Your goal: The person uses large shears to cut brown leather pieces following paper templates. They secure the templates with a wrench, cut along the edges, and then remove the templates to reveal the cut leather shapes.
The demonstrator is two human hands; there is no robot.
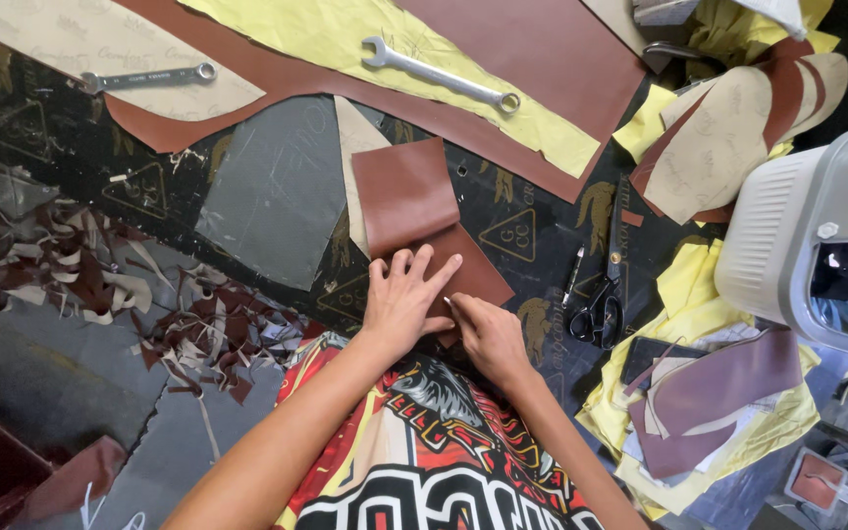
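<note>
Brown leather piece (424, 231) lies flat just left of the scissors (603, 294). Our left hand (402, 299) presses it with fingers spread; our right hand (483, 329) pinches a small tool at its near edge. We judge it light and floppy, best pinned flat.

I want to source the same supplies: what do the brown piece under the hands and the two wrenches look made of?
Brown piece: probably leather or faux leather, matte with a soft sheen, bending limply. Both wrenches: bare metal, probably steel, silvery and shiny.
</note>
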